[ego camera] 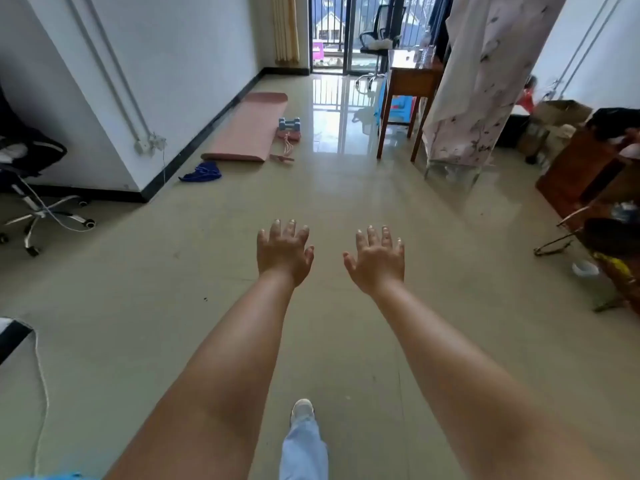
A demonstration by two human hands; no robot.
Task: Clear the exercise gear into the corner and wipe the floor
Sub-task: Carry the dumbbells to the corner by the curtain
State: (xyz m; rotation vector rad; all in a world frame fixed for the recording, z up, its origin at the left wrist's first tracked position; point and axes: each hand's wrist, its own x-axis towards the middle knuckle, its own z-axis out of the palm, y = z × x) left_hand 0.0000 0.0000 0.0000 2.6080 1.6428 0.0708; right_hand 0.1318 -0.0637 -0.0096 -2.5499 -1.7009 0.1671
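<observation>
Both hands, left point(284, 252) and right point(377, 259), outstretched, fingers spread, empty.

From where I stand, no writing can be read anywhere in this room. The small magenta sign point(319, 51) out past the balcony door's black bars carries pale marks, but they are too blurred and too small to make out as letters or numbers.
</observation>
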